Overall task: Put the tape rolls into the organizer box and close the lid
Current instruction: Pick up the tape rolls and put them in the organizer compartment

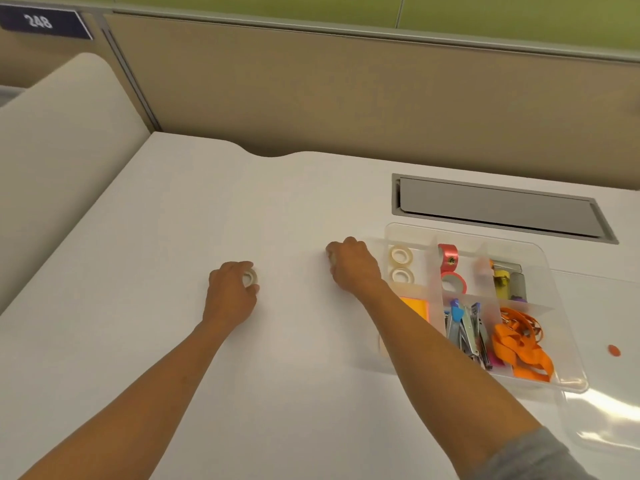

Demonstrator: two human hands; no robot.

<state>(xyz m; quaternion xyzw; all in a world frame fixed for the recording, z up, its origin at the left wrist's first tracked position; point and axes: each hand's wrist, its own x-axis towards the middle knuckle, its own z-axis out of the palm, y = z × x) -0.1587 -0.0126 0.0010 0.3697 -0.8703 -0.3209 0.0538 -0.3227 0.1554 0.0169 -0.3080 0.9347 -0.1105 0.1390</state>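
Our left hand (230,292) curls around a small clear tape roll (250,278) on the tabletop (173,220), well left of the organizer box (568,341). It looks light and stiff, so we pinch its rim. Our right hand (353,266), beside the box, is bunched; we cannot tell what it holds.

Two bare forearms reach out from the bottom edge; the left hand (231,296) and the right hand (353,265) wear no rings or gloves, and a grey fabric sleeve (533,459) covers the right upper arm
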